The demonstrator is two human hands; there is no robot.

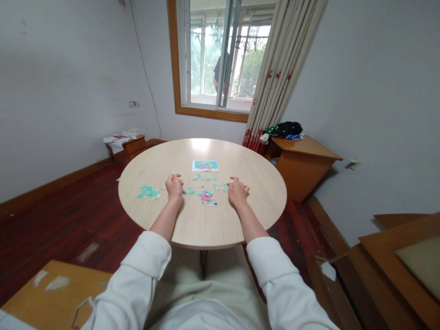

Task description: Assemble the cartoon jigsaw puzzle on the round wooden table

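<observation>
A partly joined jigsaw puzzle (207,198) with a pink figure lies on the round table between my hands. My left hand (174,187) rests on the tabletop left of it, fingers curled inward; whatever may be in them is hidden. To the right, my right hand (238,191) lies palm down with its fingers apart, close to some loose puzzle pieces (217,184). Several teal pieces (189,190) lie near my left hand, and a larger pile of pieces (148,192) is farther left. Beyond them is a picture sheet (205,166) with a teal printed scene.
The round table (206,231) has its near edge at my lap. A wooden cabinet (302,160) with dark cloth (288,129) on top stands at the back right, beside a curtain (275,78). Another person (222,73) shows beyond the window. A wooden surface (58,293) is at lower left.
</observation>
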